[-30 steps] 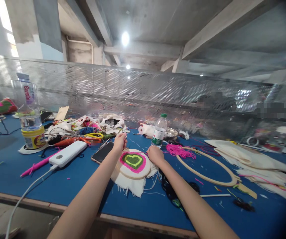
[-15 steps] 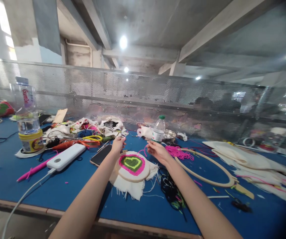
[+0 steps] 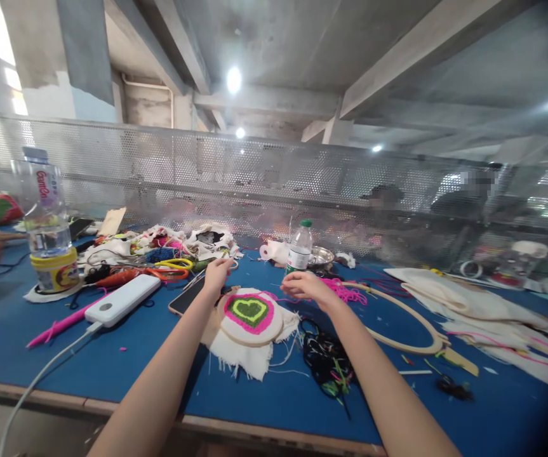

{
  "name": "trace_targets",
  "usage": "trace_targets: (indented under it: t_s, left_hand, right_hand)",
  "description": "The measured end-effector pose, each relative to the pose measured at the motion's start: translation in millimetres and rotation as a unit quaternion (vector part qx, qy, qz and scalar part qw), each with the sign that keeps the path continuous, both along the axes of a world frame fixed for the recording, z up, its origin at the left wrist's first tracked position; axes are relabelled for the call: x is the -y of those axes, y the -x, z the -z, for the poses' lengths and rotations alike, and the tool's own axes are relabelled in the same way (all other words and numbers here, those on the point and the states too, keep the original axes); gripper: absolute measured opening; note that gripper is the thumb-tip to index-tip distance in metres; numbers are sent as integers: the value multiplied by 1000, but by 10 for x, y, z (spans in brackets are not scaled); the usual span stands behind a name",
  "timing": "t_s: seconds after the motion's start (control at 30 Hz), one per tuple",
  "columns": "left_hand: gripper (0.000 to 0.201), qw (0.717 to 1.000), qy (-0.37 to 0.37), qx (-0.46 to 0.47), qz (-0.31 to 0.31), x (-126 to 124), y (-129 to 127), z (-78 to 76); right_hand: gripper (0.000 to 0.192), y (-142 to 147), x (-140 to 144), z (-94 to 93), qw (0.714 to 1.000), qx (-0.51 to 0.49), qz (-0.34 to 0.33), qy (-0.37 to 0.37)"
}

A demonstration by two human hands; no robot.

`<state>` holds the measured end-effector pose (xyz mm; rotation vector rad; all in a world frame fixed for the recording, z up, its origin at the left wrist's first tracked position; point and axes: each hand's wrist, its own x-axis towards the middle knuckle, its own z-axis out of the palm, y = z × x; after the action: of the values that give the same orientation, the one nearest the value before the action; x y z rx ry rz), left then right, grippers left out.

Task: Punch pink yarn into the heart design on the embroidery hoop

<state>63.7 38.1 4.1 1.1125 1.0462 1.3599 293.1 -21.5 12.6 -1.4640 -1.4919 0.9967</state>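
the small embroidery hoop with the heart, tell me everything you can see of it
The small embroidery hoop is a round, pale wooden ring lying flat on the blue table. It clamps white cloth with frayed edges that spill out around it. Inside is a tufted heart: dark green centre, bright yellow-green band, pink outer band. The left hand rests at its far left edge; the right hand hovers by its far right edge, with pink yarn beside it.
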Motion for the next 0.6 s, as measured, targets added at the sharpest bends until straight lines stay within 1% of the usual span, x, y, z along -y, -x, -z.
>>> trace_targets:
  t_s: [0.07, 0.13, 0.17, 0.2, 0.27, 0.33, 0.4, 0.5, 0.53, 0.6]
  left_hand:
    - [14, 991, -55, -88, -79, 29, 18, -23]
    - [13, 963, -114, -190, -154, 52, 33, -34]
    - [11, 948, -136, -229, -172, 60, 37, -34]
    - [11, 938, -153, -258, -175, 68, 38, -30]
    - [17, 916, -183, -323, -152, 82, 28, -14]
    - [27, 878, -210, -411, -123, 99, 3, 1]
    - [32, 830, -239, -494, -100, 122, -35, 8]
    - [34, 763, -294, -570, -80, 165, -99, 6]
    - [33, 748, -310, -582, -75, 180, -119, 5]
    - [30, 733, -326, -593, -63, 209, -150, 4]
  right_hand:
    - [6, -117, -43, 20, 995, 82, 29, -56]
    - [7, -198, -78, 30, 976, 149, 79, -137]
    - [9, -217, -86, 28, 961, 172, 110, -184]
    - [12, -221, -87, 21, 945, 187, 140, -230]
    - [17, -188, -69, -2, 914, 196, 175, -309]
    - [19, -118, -37, -23, 900, 185, 180, -352]
    - [18, -34, -8, -30, 897, 173, 168, -371]
    - [15, 89, 15, -12, 909, 133, 128, -373]
    - [15, 125, 20, -4, 914, 118, 114, -371]
    - [14, 191, 32, 12, 917, 111, 94, -371]
